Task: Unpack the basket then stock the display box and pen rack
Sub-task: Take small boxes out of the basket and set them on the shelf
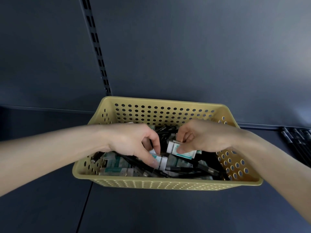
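A tan perforated basket stands on the dark shelf, full of black pens and small white-and-teal packets. Both hands are inside it. My left hand pinches a white-and-teal packet between thumb and fingers. My right hand pinches another such packet, lifted a little above the pile. The basket's floor is hidden under its contents.
Several black pens lie side by side on the shelf at the far right. A dark back panel with a slotted upright rises behind the basket. The shelf surface runs in front of the basket.
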